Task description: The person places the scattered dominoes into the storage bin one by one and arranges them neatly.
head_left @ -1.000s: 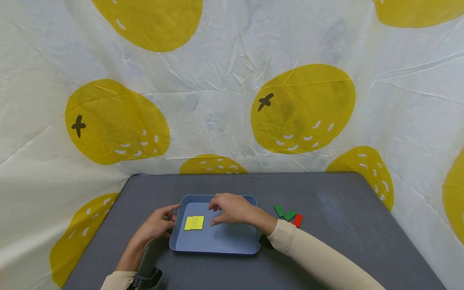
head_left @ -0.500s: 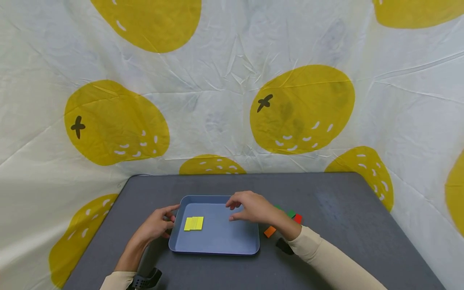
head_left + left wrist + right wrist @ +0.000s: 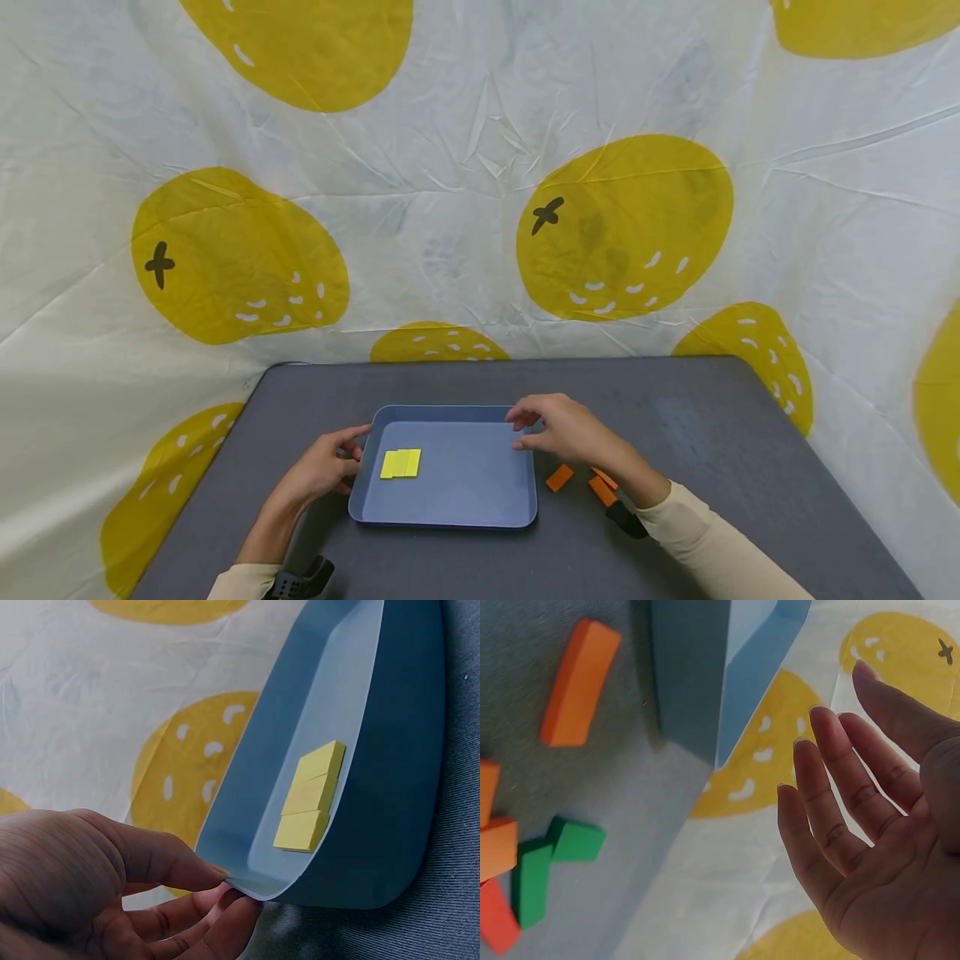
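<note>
A blue tray (image 3: 465, 487) lies on the table with three yellow blocks (image 3: 401, 463) side by side in its left part. My left hand (image 3: 322, 467) is at the tray's left edge. In the left wrist view, its thumb and fingers pinch the rim at a corner. Above the tray's right edge is my right hand (image 3: 562, 429), holding nothing. The right wrist view shows its fingers (image 3: 832, 795) slightly bent and spread apart. An orange block (image 3: 559, 477) sits just right of the tray.
More orange blocks (image 3: 603, 490) lie under the right forearm. Two green blocks (image 3: 577, 840) and a red block (image 3: 496, 919) appear beside them in the right wrist view. Behind the grey table (image 3: 712, 417) hangs a white cloth (image 3: 435, 250) with yellow fruit shapes.
My right hand has moved right, from above the tray's middle to its right edge, uncovering orange blocks while the forearm now hides the green and red ones. The left hand keeps its place.
</note>
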A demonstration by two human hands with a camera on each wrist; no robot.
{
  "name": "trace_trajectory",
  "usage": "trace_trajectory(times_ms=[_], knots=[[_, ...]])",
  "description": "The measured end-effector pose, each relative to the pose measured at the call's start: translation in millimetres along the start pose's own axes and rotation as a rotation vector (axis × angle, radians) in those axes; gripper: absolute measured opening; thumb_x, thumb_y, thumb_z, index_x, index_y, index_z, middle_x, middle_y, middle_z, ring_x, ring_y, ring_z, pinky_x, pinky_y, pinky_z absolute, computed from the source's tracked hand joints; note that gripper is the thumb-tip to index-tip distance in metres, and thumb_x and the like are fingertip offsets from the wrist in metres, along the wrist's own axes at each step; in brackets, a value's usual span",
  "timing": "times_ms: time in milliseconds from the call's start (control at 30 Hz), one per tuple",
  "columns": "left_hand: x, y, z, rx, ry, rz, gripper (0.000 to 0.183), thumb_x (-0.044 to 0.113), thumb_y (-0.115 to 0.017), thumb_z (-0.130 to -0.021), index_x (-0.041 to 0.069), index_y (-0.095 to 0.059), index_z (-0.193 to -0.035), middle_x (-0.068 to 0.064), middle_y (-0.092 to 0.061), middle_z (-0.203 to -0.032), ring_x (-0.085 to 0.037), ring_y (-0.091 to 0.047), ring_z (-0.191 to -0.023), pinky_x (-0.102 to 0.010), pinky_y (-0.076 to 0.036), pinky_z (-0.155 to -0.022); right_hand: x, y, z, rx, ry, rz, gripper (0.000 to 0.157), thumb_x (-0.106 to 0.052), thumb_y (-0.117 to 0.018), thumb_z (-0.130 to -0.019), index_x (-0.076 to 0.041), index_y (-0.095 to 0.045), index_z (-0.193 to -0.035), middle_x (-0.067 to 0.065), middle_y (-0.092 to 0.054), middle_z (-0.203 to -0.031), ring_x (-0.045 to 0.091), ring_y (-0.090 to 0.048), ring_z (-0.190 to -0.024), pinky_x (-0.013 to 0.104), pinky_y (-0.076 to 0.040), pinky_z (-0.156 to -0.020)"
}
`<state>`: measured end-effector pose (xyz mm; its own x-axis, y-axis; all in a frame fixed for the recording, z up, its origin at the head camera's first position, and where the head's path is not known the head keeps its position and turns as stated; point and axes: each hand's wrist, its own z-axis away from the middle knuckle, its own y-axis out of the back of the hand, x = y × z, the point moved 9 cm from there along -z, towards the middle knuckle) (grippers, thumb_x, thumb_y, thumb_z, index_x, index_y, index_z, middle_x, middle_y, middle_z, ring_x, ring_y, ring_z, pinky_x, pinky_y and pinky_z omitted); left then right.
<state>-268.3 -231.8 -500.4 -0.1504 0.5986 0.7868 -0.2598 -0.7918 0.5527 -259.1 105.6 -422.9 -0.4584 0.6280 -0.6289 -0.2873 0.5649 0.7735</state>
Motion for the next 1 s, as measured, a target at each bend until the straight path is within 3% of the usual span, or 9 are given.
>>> trace_trajectory(times_ms=[333,500,733,1000], knots=[[0.0,-0.6,1.8,-0.014,-0.030,0.010,0.063,-0.009,-0.058,-0.091,0.003,-0.046,-0.151,-0.016,-0.055,-0.099,-0.025,-0.054,-0.080,-0.041,-0.054,-0.058,27.3,7.1,20.4,0.010,-0.026,-0.004,0.031,-0.017,-0.079,-0.088,-0.010,-0.072,-0.117,0.003,-0.073,-0.110,0.025,-0.069,-0.100,0.041,-0.055,-0.086],[1.2,-0.5,1.4,-0.017,-0.035,0.013,0.063,-0.009,-0.058,-0.090,0.003,-0.046,-0.151,-0.017,-0.055,-0.099,-0.025,-0.054,-0.080,-0.041,-0.054,-0.058,37.3,9.7,28.8,0.024,-0.035,-0.005,0.031,-0.015,-0.081,-0.086,-0.009,-0.073,-0.115,0.004,-0.073,-0.107,0.027,-0.069,-0.098,0.036,-0.055,-0.083],[-0.2,-0.7,1.9,-0.010,-0.040,-0.001,0.064,-0.009,-0.058,-0.090,0.004,-0.046,-0.151,-0.016,-0.055,-0.100,-0.025,-0.054,-0.080,-0.041,-0.053,-0.058,48.2,4.7,42.0,0.022,-0.043,-0.016,0.032,-0.015,-0.081,-0.085,-0.009,-0.072,-0.115,0.005,-0.073,-0.104,0.028,-0.069,-0.097,0.046,-0.055,-0.084],[-2.2,-1.8,2.0,-0.009,-0.059,-0.001,0.064,-0.010,-0.058,-0.089,0.003,-0.046,-0.151,-0.015,-0.054,-0.099,-0.025,-0.054,-0.080,-0.041,-0.053,-0.057,63.6,-7.2,54.9,0.059,-0.121,0.082,0.039,-0.025,-0.087,-0.080,-0.010,-0.074,-0.114,-0.002,-0.074,-0.104,0.022,-0.070,-0.097,0.040,-0.055,-0.081]])
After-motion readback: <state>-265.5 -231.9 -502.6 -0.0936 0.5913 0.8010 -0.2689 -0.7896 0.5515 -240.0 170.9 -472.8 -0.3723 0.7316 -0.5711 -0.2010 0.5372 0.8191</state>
